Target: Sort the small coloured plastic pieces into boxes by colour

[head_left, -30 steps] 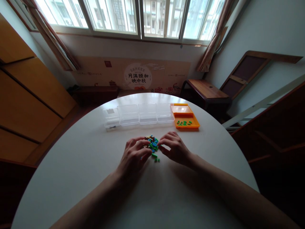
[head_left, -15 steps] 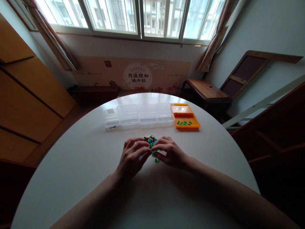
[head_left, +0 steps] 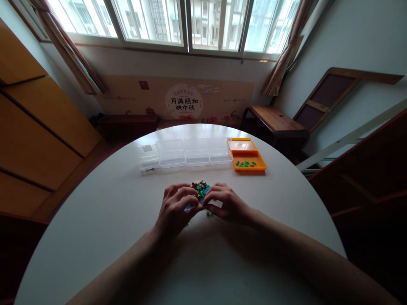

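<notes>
Toy bricks (head_left: 201, 189) lie heaped on the white table (head_left: 210, 264) between your left hand (head_left: 174, 206) and right hand (head_left: 229, 204), which partly hide them. Your fingertips sit close together at the near edge; whether they pinch a brick, I cannot tell. Both forearms (head_left: 127, 264) are cropped.

Plastic bricks (head_left: 201, 189), smooth glossy tabletop (head_left: 111, 207)

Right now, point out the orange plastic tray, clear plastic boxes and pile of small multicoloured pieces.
Orange plastic tray (head_left: 260, 161), head view: bare floor, right side.
Clear plastic boxes (head_left: 197, 159), head view: front half, third from left.
Pile of small multicoloured pieces (head_left: 201, 189), head view: visible middle.
</notes>
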Demonstrator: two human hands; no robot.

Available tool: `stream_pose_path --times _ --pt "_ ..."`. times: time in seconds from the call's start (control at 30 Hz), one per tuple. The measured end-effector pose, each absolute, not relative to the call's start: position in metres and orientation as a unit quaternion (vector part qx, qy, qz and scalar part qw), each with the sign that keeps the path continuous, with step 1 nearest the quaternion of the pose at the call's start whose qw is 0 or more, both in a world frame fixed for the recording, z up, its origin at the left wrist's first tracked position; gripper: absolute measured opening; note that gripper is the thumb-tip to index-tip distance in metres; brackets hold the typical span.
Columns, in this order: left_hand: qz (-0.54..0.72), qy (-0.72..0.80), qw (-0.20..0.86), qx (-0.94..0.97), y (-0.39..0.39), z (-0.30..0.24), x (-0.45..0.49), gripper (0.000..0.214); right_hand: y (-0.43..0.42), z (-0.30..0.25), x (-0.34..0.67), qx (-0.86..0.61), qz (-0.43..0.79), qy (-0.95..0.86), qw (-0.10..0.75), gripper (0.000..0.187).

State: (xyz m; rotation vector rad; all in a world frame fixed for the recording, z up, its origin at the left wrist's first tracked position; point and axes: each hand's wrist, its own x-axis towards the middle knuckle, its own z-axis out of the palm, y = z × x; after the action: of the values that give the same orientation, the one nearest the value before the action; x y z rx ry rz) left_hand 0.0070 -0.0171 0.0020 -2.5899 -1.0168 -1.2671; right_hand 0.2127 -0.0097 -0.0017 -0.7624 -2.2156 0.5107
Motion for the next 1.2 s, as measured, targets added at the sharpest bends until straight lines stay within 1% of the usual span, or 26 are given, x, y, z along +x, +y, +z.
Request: stream_pose_path --times 0.1,0.2,0.43,0.57,0.77,0.97,1.2 --pt "-0.403 -0.339 0.042 -0.849 -0.018 0.002 0.007 0.016 -0.008 -0.002 0.215 -0.314 0.177 -0.854 0.376 0.003" --pt "-0.392 -0.342 0.042 -0.853 -0.018 0.002 0.008 0.015 -0.001 -0.002 0.222 -0.355 0.155 -0.827 0.407 0.005" --pt "-0.381 -0.355 0.035 -0.853 -0.018 0.001 0.007 0.009 0.036 -0.010 0.272 -0.558 0.041 -0.683 0.469 0.016" --pt "-0.376 -0.356 0.034 -0.855 -0.017 0.001 0.008 0.007 0.054 -0.017 0.303 -0.625 0.013 -0.616 0.479 0.022" --pt "-0.378 -0.354 0.035 -0.855 -0.018 0.002 0.008 0.007 0.061 -0.025 0.318 -0.642 0.007 -0.604 0.473 0.025" --pt "-0.372 -0.368 0.025 -0.852 -0.019 0.001 0.007 0.002 0.058 -0.022 0.314 -0.628 -0.011 -0.615 0.476 0.022" --pt "-0.332 -0.369 0.006 -0.868 -0.020 0.000 0.008 0.015 0.052 -0.017 0.303 -0.619 -0.002 -0.626 0.475 0.020"
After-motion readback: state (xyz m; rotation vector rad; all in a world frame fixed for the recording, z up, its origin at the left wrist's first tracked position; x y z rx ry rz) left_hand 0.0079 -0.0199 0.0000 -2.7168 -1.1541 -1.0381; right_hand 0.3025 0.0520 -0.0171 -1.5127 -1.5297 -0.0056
